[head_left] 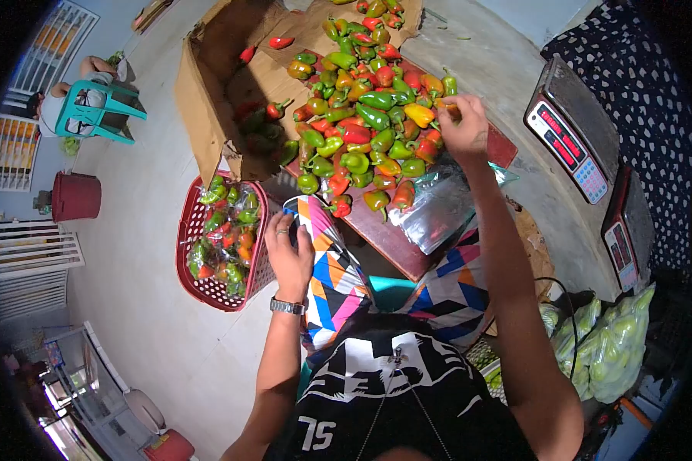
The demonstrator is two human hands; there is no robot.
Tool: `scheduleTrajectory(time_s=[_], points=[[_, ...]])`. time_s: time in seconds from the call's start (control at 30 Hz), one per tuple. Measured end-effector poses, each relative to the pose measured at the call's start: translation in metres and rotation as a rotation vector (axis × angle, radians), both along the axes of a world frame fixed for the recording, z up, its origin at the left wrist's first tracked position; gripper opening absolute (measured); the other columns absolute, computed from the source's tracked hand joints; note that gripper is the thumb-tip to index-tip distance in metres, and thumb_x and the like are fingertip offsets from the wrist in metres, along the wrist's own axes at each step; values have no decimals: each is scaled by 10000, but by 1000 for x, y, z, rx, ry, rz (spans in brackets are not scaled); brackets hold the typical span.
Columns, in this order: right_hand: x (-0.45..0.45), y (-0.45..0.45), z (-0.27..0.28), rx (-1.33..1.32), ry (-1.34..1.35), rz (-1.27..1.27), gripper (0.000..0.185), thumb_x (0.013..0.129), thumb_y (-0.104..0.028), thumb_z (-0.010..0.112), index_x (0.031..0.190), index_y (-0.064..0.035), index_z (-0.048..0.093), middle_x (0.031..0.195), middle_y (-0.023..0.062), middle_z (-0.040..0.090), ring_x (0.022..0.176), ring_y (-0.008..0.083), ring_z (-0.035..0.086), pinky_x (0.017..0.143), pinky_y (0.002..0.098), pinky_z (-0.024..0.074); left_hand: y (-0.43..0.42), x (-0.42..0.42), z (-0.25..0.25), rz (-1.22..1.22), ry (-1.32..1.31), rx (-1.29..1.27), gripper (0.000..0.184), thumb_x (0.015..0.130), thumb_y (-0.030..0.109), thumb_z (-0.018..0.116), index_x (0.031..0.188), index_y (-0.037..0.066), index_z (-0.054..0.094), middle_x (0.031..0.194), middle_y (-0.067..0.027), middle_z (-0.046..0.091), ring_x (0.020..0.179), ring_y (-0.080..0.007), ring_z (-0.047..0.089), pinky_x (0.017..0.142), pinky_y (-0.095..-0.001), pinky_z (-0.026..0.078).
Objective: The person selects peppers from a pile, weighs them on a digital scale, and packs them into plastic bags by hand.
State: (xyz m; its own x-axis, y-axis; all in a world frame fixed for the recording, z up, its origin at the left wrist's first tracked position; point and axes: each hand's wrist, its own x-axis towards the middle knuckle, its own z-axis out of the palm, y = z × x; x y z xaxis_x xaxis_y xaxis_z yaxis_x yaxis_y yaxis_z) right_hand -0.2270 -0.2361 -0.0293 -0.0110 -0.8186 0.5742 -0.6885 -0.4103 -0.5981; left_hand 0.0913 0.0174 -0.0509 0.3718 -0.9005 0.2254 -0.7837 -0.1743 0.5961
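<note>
Likely light, slick; pinch pepper (452,113) stem-end. Curls right hand (467,134) at pile's (373,117) three o'clock, unclear if gripping; spreads left hand (290,257).

dozens of peppers (373,116), too crowded to count exactly; two digital scales (567,140); one red plastic basket (260,270); one metal-banded wristwatch (287,306); one finger ring (282,231); one pendant necklace (397,356).

Looks glossy and smooth on the peppers (374,117), matt and papery on the box (200,92), like clear shiny plastic on the bags (430,219), moulded plastic on the basket (261,265), metal on the watch (287,306).
</note>
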Motion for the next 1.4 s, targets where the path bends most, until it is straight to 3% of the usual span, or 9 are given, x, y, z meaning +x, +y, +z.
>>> scheduleTrajectory(time_s=[0.2, 0.33, 0.43, 0.53, 0.67, 0.8, 1.1, 1.27, 1.4], points=[[-18, 125, 1, 167, -90, -339, 147, 853, -144, 723, 952, -40, 692, 932, 157, 678, 910, 371, 670, 800, 478, 534, 15, -48, 15, -362, 164, -61, 128, 880, 62, 708, 1001, 39, 744, 1003, -122, 727, 959, -306, 675, 893, -404, 523], [-6, 212, -46, 325, 59, 158, 259, 874, -148, 718, 1114, -51, 699, 992, 171, 675, 914, 375, 683, 791, 480, 551, 1, -103, 23, -589, 543, 51, 124, 903, 47, 718, 1017, 17, 756, 897, -109, 737, 819, -226, 706, 772, -318, 552], [11, 219, -69, 379, 229, 97, 309, 858, -104, 680, 1159, -38, 689, 951, 178, 635, 866, 397, 646, 782, 482, 529, -1, -124, 46, -579, 849, 163, 165, 877, 23, 724, 1038, 27, 756, 832, -103, 701, 726, -189, 671, 688, -299, 522], [0, 206, -116, 307, 129, 149, 201, 861, -76, 623, 1040, -29, 704, 874, 179, 604, 843, 404, 627, 765, 482, 514, 3, -115, 80, -696, 675, 69, 161, 878, 35, 734, 1037, 32, 760, 805, -87, 694, 677, -156, 625, 645, -288, 496], [3, 201, -104, 422, 283, 147, 124, 854, -106, 587, 835, -35, 687, 846, 189, 617, 851, 398, 641, 733, 480, 518, 27, -89, 67, -568, 628, 181, 129, 925, 61, 728, 1041, 16, 764, 801, 14, 675, 721, -52, 572, 673, -231, 472], [7, 202, -86, 305, 329, 86, 115, 874, -121, 620, 911, -63, 712, 866, 138, 654, 832, 351, 664, 718, 459, 532, 46, -79, 58, -366, 796, 282, 123, 957, 64, 701, 1046, 9, 766, 783, 43, 658, 731, -25, 554, 663, -217, 459], [4, 204, -38, 147, 242, 23, 162, 866, -107, 612, 996, -70, 701, 941, 139, 687, 909, 346, 655, 791, 463, 524, 29, -83, 45, -438, 718, 260, 135, 953, 94, 705, 1031, -5, 753, 755, 40, 654, 721, -33, 559, 647, -221, 465], [-2, 203, -20, 0, 137, 31, 124, 885, -49, 650, 990, -45, 715, 981, 152, 688, 939, 361, 636, 832, 448, 511, 0, -96, 38, -534, 556, 139, 173, 885, 110, 742, 1000, -20, 734, 861, -105, 684, 685, -192, 621, 653, -325, 505], [-1, 204, -5, -26, 107, 57, 127, 885, -30, 644, 991, -41, 715, 983, 143, 690, 920, 351, 637, 824, 437, 508, -19, -109, 24, -537, 293, -37, 364, 818, 151, 778, 1143, 13, 690, 956, -148, 646, 883, -346, 645, 834, -429, 527]])
